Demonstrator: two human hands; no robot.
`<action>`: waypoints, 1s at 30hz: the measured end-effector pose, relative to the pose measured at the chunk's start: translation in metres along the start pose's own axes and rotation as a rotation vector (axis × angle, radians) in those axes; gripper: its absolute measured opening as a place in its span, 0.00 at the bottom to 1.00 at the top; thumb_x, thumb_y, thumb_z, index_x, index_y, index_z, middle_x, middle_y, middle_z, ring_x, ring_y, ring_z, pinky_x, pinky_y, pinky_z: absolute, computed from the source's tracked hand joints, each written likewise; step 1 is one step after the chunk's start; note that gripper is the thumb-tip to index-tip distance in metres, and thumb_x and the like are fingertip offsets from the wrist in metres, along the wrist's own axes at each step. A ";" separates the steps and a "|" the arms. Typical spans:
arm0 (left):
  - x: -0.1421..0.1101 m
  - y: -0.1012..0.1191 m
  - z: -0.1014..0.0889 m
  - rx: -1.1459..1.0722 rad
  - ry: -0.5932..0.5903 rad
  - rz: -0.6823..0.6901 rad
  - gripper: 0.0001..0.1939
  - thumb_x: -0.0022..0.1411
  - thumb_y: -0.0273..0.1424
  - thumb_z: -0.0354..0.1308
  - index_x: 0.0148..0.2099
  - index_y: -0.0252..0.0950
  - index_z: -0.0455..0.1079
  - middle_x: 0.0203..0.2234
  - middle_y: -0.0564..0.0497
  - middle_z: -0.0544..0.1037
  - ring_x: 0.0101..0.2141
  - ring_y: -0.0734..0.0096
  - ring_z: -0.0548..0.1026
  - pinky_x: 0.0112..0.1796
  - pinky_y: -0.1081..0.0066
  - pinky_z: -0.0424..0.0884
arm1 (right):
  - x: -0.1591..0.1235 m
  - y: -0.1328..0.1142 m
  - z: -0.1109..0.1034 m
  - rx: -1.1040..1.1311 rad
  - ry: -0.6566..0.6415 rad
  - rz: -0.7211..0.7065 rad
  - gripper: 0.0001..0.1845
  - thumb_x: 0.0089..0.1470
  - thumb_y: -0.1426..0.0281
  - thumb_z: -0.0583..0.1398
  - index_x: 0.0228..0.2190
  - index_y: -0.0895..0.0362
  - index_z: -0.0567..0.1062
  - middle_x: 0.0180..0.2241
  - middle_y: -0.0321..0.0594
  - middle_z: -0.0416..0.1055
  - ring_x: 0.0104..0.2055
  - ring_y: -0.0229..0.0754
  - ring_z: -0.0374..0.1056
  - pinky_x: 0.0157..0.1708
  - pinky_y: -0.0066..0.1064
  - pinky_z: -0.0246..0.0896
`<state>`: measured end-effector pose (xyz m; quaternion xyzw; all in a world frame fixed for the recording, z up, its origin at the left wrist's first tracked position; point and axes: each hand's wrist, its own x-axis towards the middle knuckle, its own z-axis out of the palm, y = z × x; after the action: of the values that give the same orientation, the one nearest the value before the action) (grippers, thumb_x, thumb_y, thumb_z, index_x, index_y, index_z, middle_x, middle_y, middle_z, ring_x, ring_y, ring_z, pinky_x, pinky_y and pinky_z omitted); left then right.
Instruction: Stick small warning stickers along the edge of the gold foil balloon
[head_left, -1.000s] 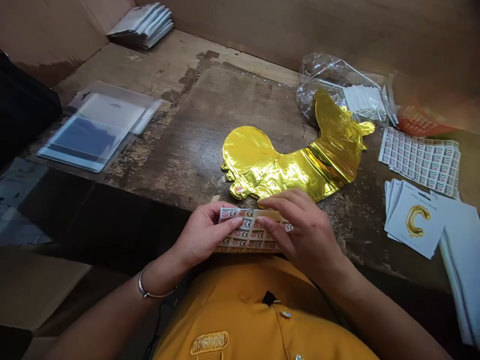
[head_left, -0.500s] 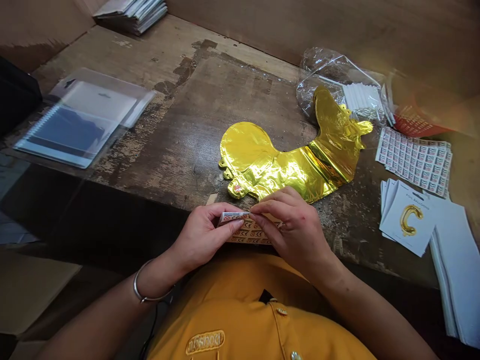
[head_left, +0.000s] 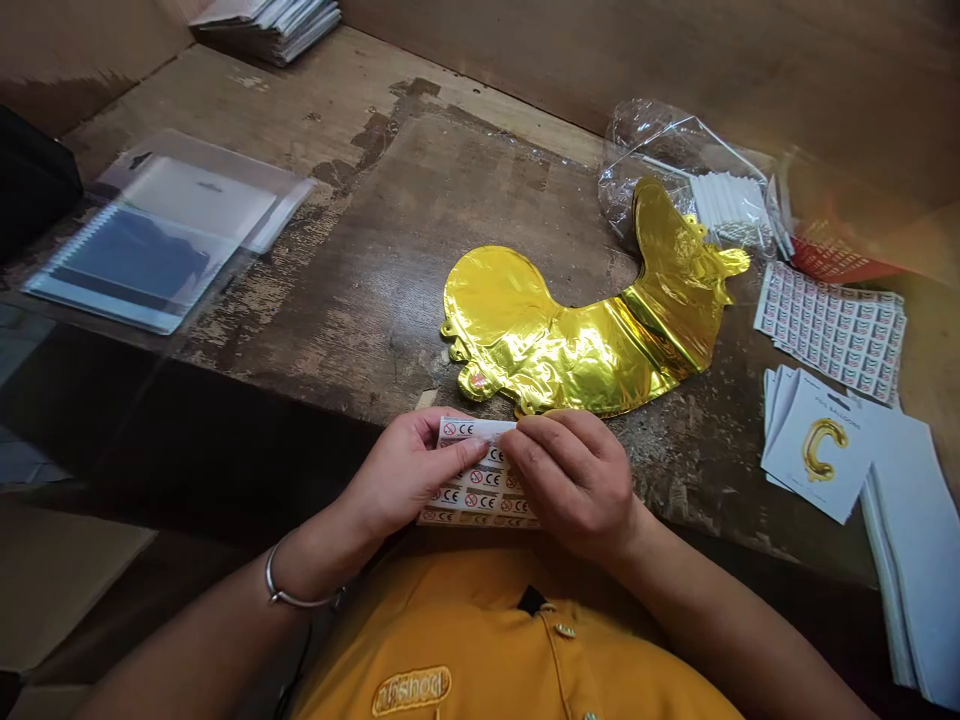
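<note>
A sheet of stickers [head_left: 480,500] printed with CE marks and red warning signs is held at the table's front edge, close to my body. My left hand [head_left: 409,465] grips it from the left, thumb on top and fingers behind. At its upper right edge my right hand [head_left: 574,475] is closed, thumb and fingers pinched at the sheet; whether a loose sticker is between the fingertips is hidden. Just beyond both hands lies a flat stack of gold foil balloons [head_left: 585,350], curved like a letter C, with small tabs along the edge.
Clear plastic sleeves [head_left: 165,230] lie at the left, a paper stack [head_left: 266,30] behind. At the right are a plastic bag of white sticks [head_left: 727,205], a red basket [head_left: 840,250], more sticker sheets [head_left: 832,330], balloon cards [head_left: 817,445] and white paper [head_left: 915,540].
The sticker sheet has tilted so more of its printed face shows. My right hand has turned and lowered slightly, its fingers curling in. My left hand keeps its hold.
</note>
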<state>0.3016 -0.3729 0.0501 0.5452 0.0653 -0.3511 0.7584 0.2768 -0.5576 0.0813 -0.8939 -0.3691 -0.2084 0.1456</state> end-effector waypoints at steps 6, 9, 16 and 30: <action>-0.006 0.004 -0.005 0.468 0.038 0.356 0.04 0.57 0.30 0.60 0.36 0.36 0.73 0.32 0.50 0.80 0.33 0.67 0.77 0.36 0.66 0.74 | 0.021 0.024 -0.013 0.291 0.202 0.724 0.01 0.54 0.71 0.61 0.30 0.53 0.73 0.30 0.39 0.72 0.34 0.42 0.68 0.35 0.36 0.65; -0.002 0.009 -0.014 0.969 0.038 0.854 0.06 0.59 0.24 0.57 0.38 0.38 0.74 0.48 0.46 0.77 0.51 0.60 0.73 0.54 0.56 0.65 | 0.032 0.050 0.001 0.546 0.163 1.011 0.06 0.50 0.66 0.63 0.27 0.56 0.75 0.28 0.38 0.72 0.29 0.39 0.67 0.31 0.34 0.64; 0.024 0.006 -0.032 1.352 -0.051 0.939 0.07 0.59 0.24 0.57 0.41 0.37 0.70 0.54 0.44 0.73 0.58 0.57 0.68 0.61 0.49 0.52 | 0.036 0.055 0.039 0.580 -0.023 0.959 0.08 0.51 0.66 0.61 0.25 0.57 0.73 0.29 0.40 0.72 0.30 0.38 0.67 0.30 0.32 0.64; 0.024 0.005 -0.032 1.319 -0.051 0.934 0.07 0.59 0.24 0.56 0.40 0.37 0.70 0.53 0.45 0.75 0.57 0.58 0.69 0.61 0.50 0.51 | 0.044 0.056 0.037 0.496 -0.097 0.915 0.08 0.51 0.67 0.61 0.24 0.57 0.74 0.26 0.39 0.71 0.28 0.37 0.66 0.28 0.31 0.63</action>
<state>0.3316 -0.3545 0.0301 0.8432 -0.4071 0.0231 0.3504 0.3547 -0.5541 0.0639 -0.9110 0.0148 0.0118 0.4120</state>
